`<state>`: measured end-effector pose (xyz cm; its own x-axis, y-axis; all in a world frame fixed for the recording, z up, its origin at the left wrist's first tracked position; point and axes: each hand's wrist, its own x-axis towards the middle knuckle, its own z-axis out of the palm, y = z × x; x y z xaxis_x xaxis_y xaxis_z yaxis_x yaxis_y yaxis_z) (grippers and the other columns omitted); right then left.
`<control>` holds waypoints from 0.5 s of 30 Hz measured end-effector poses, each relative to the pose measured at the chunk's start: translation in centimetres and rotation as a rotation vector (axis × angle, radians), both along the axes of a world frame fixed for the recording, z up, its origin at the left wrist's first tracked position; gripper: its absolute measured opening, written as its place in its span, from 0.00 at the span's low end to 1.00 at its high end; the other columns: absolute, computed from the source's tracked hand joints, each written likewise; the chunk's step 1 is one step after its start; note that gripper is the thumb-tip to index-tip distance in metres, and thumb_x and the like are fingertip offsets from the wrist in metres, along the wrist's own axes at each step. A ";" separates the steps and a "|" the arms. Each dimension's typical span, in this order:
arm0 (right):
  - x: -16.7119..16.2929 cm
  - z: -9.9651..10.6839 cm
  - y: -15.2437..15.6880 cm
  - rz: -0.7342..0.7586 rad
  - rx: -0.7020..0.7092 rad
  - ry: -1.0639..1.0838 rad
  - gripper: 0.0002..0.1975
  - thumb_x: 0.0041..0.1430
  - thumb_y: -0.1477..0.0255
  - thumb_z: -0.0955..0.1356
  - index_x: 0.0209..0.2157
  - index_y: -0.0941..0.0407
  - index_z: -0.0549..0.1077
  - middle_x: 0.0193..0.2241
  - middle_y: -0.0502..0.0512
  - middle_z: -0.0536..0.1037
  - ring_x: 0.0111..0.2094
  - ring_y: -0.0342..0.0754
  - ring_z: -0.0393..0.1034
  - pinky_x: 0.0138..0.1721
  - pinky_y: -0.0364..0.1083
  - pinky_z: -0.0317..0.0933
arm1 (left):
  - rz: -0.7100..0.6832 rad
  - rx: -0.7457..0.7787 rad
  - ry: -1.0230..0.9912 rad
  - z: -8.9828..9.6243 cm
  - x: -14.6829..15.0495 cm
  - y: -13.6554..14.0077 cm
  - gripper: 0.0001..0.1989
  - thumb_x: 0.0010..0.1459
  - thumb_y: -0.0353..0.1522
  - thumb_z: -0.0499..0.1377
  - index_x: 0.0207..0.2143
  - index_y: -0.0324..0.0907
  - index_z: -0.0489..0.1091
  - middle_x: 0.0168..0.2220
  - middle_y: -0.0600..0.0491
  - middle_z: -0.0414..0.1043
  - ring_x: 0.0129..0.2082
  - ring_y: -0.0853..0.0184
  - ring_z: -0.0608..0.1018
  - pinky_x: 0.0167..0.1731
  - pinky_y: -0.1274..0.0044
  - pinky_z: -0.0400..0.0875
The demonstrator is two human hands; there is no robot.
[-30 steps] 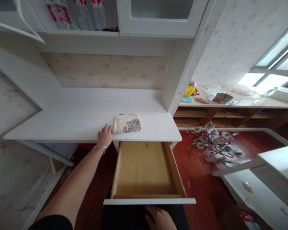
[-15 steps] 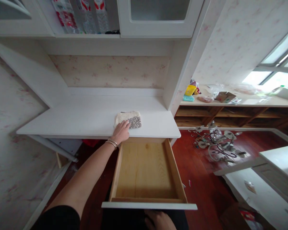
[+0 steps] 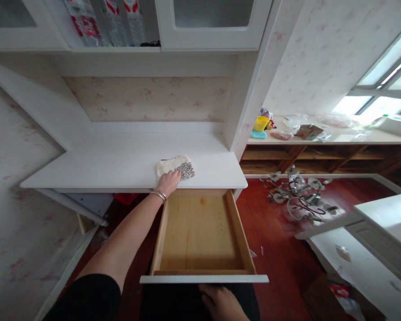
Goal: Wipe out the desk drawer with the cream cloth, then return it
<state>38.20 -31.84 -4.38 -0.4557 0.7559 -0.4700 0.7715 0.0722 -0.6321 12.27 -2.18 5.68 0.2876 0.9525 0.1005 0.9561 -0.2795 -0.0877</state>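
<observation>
My left hand (image 3: 169,182) is closed over the near edge of a folded cloth (image 3: 187,170), cream on one part and dark-patterned on the other. The cloth lies flat on the white desktop (image 3: 127,156), close to its front edge. Below the desktop, a wooden drawer (image 3: 200,236) is pulled out toward me, with nothing seen inside. My right hand (image 3: 224,303) is low, just under the drawer's white front panel (image 3: 203,279). Its thumb and a finger show apart with nothing visible between them; the other fingers are hidden.
Plastic bottles (image 3: 115,26) stand in the overhead cabinet. To the right, a low wooden shelf unit (image 3: 267,154) carries a yellow container (image 3: 261,123) and a small box (image 3: 308,132). A chandelier (image 3: 299,196) lies on the red floor beside white furniture (image 3: 387,218).
The view has shifted slightly. The cloth is turned a little under my left hand, its right side tipped upward. My right hand shows more below the drawer front.
</observation>
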 end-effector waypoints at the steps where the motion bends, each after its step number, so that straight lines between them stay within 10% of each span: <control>1: 0.0 -0.1 0.0 -0.007 0.001 0.000 0.21 0.61 0.71 0.61 0.53 0.45 0.74 0.48 0.51 0.79 0.49 0.53 0.74 0.50 0.47 0.63 | -0.010 0.001 0.002 -0.1 0.0 -0.4 0.22 0.61 0.25 0.45 0.54 0.40 0.67 0.47 0.41 0.70 0.49 0.57 0.72 0.46 0.67 0.68; 15: 0.0 -0.1 0.7 0.017 0.017 -0.009 0.21 0.57 0.73 0.62 0.49 0.46 0.77 0.48 0.52 0.79 0.51 0.54 0.72 0.53 0.49 0.62 | 0.041 -0.040 0.003 -2.1 -0.4 -1.2 0.37 0.51 0.33 0.59 0.64 0.44 0.55 0.69 0.45 0.48 0.66 0.47 0.52 0.60 0.52 0.52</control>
<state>38.19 -31.10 -4.46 -0.4646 0.7560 -0.4611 0.7759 0.0965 -0.6235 11.88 -3.35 3.57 0.2481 0.9668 0.0614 0.9667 -0.2430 -0.0805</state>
